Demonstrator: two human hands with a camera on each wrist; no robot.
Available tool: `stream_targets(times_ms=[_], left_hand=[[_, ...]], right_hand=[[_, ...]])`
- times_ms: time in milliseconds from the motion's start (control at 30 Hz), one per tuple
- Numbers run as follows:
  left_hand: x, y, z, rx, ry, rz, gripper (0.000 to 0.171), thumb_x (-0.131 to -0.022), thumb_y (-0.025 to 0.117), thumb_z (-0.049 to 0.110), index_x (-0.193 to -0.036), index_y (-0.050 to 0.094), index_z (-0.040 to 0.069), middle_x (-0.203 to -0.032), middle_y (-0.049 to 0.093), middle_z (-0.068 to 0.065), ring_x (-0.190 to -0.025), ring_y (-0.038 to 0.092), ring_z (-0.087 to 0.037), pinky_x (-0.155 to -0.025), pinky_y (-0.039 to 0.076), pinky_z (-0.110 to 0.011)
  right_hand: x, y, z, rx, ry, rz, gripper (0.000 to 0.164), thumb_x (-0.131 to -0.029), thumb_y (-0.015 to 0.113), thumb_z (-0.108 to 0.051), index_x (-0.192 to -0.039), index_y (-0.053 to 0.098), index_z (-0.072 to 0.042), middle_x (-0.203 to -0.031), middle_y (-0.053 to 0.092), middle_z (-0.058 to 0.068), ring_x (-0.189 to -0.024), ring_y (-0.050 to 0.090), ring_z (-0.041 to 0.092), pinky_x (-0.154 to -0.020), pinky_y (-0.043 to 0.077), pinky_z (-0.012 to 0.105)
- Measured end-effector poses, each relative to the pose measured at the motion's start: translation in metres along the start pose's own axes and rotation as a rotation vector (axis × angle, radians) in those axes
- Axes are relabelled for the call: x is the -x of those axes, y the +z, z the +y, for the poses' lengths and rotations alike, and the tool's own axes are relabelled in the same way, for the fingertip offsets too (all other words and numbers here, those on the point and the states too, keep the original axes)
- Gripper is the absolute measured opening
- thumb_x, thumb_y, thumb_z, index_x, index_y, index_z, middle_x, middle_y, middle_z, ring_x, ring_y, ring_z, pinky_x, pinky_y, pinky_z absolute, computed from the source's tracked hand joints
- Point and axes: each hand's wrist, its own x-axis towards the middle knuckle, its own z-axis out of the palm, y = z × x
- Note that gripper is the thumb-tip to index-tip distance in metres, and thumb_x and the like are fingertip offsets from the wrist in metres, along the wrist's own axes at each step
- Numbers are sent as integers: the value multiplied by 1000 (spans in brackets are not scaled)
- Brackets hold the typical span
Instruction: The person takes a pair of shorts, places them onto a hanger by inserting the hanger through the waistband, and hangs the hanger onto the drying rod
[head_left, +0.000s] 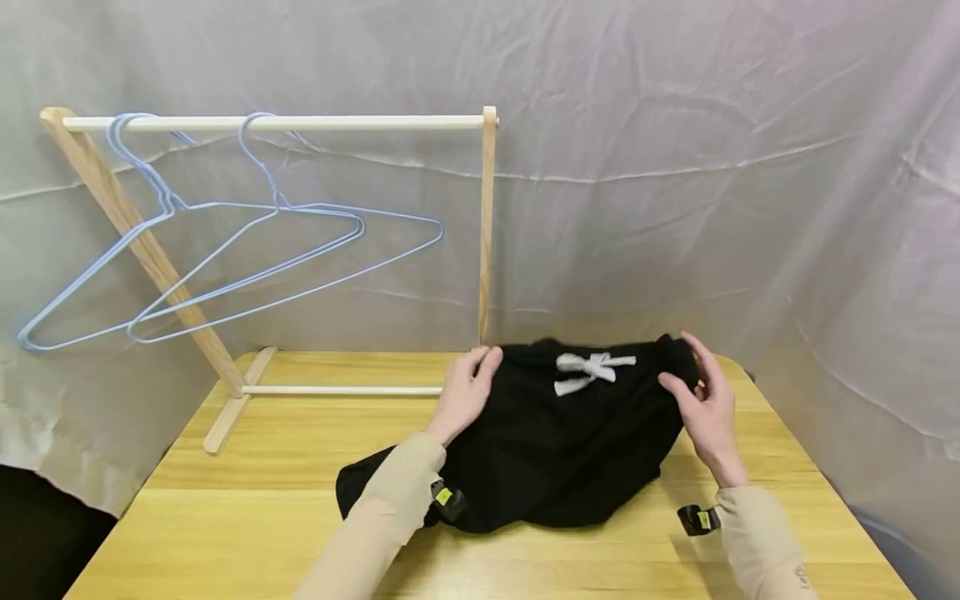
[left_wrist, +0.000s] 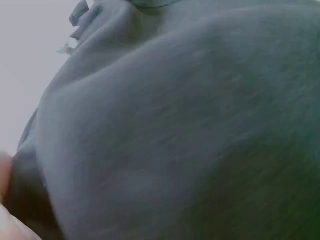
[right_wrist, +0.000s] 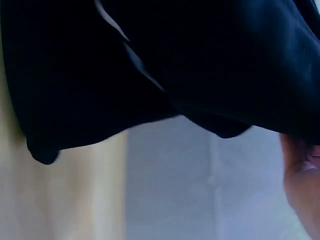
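Note:
A pair of black drawstring shorts (head_left: pixel 555 450), with a white bow (head_left: pixel 588 368) at the waist, is held up at its top edge over the table. My left hand (head_left: pixel 465 392) pinches the waistband's left end between thumb and fingers. At the other end, my right hand (head_left: pixel 705 408) grips the waistband, thumb in front and fingers behind. Dark cloth (left_wrist: pixel 170 125) fills most of the left wrist view, with a bit of the hand at the left edge. In the right wrist view, the fabric (right_wrist: pixel 150 75) hangs beside part of the hand (right_wrist: pixel 300 190).
A wooden clothes rack (head_left: pixel 486 233) stands at the back left of the table (head_left: pixel 247 517). Several light-blue hangers (head_left: pixel 277 204) hang from its white top rod (head_left: pixel 360 122). Grey curtain (head_left: pixel 675 167) surrounds the table at the back and sides.

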Motion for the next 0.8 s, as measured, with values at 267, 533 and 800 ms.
stream_targets(times_ms=[267,533,800], left_hand=[[1,-50,27,-46,244,168,19,-98,55,17,-96,70,7,-88,71,-4,-80,63,-14,-73,52,-38],[46,-69,-7,-471,-2,-538,25,-93,53,34,-79,70,22,-78,65,10,-70,57,-9,-61,47,-34],[39,-49,-4,-455,-35,-524,36,-102,44,36,-87,69,14,-87,66,-2,-87,61,-21,-77,50,-40]], right_hand=[[-7,10,-33,-217,-99,-150,64,-80,62,19,-137,36,7,-119,57,12,-99,59,12,-72,51,13],[30,-4,6,261,26,-649,45,-82,76,-17,-116,51,-3,-92,48,13,-88,49,25,-72,54,47],[24,-15,28,320,107,-479,24,-98,55,-19,-97,71,0,-99,57,10,-91,49,7,-74,51,21]])
